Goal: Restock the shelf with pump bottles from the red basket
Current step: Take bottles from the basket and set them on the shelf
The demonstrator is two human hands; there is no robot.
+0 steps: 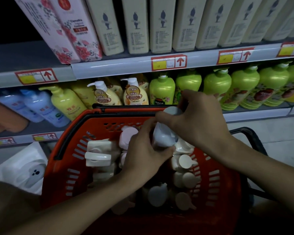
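Observation:
A red basket (71, 160) sits below me, packed with several pale pump bottles seen from above. Both hands hold one white pump bottle (163, 134) just above the basket's far side. My left hand (143, 153) wraps its body from the left. My right hand (199, 119) grips its neck and grey pump cap (173, 110) from the right. The shelf (109, 65) in front carries rows of pump bottles: blue, yellow, cream and green.
The upper shelf holds tall cream boxes (136, 26) and pink flowered boxes (63, 31). Green bottles (244, 87) fill the right of the middle shelf. A white moulded tray (22, 167) lies low at left. A black basket handle (251, 138) sticks out at right.

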